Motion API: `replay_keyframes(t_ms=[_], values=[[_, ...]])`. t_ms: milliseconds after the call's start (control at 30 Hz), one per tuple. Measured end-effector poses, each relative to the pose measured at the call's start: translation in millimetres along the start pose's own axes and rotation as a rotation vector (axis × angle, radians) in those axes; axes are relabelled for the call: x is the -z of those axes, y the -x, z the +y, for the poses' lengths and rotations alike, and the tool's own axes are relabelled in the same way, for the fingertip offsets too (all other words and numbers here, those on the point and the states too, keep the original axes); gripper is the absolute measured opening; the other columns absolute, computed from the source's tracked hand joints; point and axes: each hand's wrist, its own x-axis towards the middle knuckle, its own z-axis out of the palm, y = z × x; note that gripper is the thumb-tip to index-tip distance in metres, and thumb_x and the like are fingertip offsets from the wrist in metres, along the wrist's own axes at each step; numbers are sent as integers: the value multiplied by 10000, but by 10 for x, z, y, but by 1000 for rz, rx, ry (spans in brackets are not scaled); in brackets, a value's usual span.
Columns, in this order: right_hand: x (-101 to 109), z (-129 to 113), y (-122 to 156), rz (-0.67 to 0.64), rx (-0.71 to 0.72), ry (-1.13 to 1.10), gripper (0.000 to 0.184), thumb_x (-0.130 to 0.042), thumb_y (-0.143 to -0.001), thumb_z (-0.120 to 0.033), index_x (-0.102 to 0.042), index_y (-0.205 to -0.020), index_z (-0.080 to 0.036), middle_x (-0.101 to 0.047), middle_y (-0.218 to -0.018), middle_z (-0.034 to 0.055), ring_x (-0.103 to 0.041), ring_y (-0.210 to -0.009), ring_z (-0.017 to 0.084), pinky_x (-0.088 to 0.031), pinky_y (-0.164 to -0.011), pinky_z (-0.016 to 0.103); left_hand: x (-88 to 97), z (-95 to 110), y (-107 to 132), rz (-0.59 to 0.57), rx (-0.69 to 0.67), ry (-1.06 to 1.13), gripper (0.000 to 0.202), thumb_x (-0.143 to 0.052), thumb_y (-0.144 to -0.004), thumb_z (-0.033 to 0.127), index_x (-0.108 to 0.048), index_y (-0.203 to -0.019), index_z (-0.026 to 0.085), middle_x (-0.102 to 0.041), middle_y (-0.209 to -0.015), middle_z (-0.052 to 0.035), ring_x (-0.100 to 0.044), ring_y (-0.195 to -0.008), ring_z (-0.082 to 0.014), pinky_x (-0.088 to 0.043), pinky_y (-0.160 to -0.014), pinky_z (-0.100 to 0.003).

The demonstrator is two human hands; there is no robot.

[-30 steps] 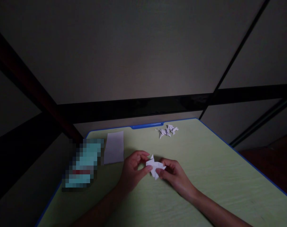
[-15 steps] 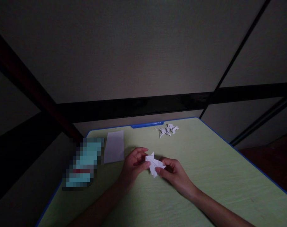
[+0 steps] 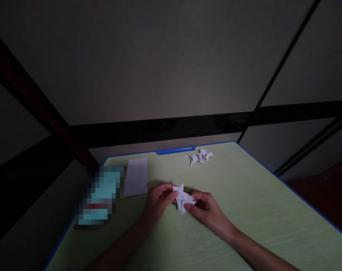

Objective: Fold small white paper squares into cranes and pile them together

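A folded white paper figure (image 3: 183, 197), with several pointed flaps, is held between my two hands above the table. My left hand (image 3: 160, 199) pinches its left edge, thumb on top and fingers curled behind. On the lower right flap, my right hand (image 3: 204, 206) presses with its thumb, the other fingers bent underneath. The paper hides part of the fingertips. Farther back lie small folded white paper figures (image 3: 200, 157), close together near the table's far edge.
The pale green table (image 3: 244, 195) has a blue rim and a blue handle-like strip (image 3: 175, 150) at its far edge. At the left lie a white paper sheet (image 3: 136, 177) and a pixelated blue-green object (image 3: 103, 195). Panelled doors (image 3: 165, 67) stand right behind the table.
My left fingers, raised and spread behind the paper before, have closed in against it. The lower right flap lies a little differently under my right thumb. The view has shifted slightly.
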Motion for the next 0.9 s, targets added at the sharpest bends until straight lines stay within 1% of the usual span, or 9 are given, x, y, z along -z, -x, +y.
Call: replay_keyframes(t_ms=[133, 267, 400, 467, 533, 600, 700, 800, 900], values=[[10, 12, 0, 11, 5, 52, 317, -571, -632, -398, -411, -500, -158, -376, -472, -50, -313, -453, 66, -229, -427, 194, 0, 23, 7, 3, 1, -19, 108, -599, -576, 202, -599, -642, 117, -589, -534, 3, -512, -505, -104, -398, -497, -199], [20, 38, -9, 12, -19, 139, 361, -524, -668, -439, -422, -477, -151, -383, -433, -49, -291, -411, 58, -204, -397, 194, -13, 48, 34, -61, 3, -39, 117, -596, -576, 209, -607, -644, 114, -601, -565, -10, -526, -520, -114, -405, -496, -205], [25, 51, -8, -21, 27, 165, 365, -512, -684, -434, -422, -473, -151, -380, -439, -48, -303, -420, 57, -217, -397, 190, -16, 33, 28, -63, 5, -20, 111, -596, -580, 203, -600, -657, 123, -606, -580, -8, -533, -535, -112, -410, -502, -201], [31, 59, -6, -32, 40, 158, 373, -506, -690, -433, -431, -464, -146, -372, -439, -47, -296, -420, 56, -213, -398, 194, -16, 20, 16, -34, 17, 17, 157, -613, -562, 193, -592, -703, 126, -610, -617, -11, -542, -557, -115, -412, -505, -198], [43, 75, -8, -26, 34, 138, 378, -506, -689, -435, -451, -459, -140, -368, -433, -46, -285, -413, 55, -204, -401, 200, -20, 9, 8, -24, 33, 60, 258, -648, -515, 168, -577, -761, 129, -618, -678, -21, -555, -593, -122, -418, -520, -199], [57, 93, -12, -3, 28, 118, 381, -505, -690, -436, -472, -460, -134, -368, -426, -44, -285, -412, 58, -204, -409, 206, -24, 0, 8, -76, 72, 85, 334, -674, -477, 153, -561, -790, 127, -625, -701, -35, -567, -618, -138, -426, -541, -214], [70, 103, -16, 30, 24, 118, 392, -498, -691, -444, -485, -455, -132, -371, -423, -38, -297, -415, 64, -211, -419, 211, -29, -12, 18, -154, 123, 76, 352, -687, -468, 168, -544, -786, 122, -632, -669, -46, -575, -612, -157, -431, -555, -242], [62, 77, -15, 28, 9, 129, 394, -493, -686, -458, -477, -459, -137, -377, -428, -37, -302, -415, 67, -213, -419, 209, -29, -11, 26, -115, 117, 39, 336, -681, -481, 173, -532, -777, 121, -624, -650, -36, -569, -602, -149, -422, -561, -240], [45, 49, -17, 6, 6, 117, 352, -531, -660, -438, -458, -484, -143, -382, -444, -43, -303, -424, 66, -221, -422, 203, -24, 0, 24, -66, 103, 20, 319, -666, -495, 161, -521, -776, 119, -604, -628, -21, -555, -592, -132, -407, -559, -224]])
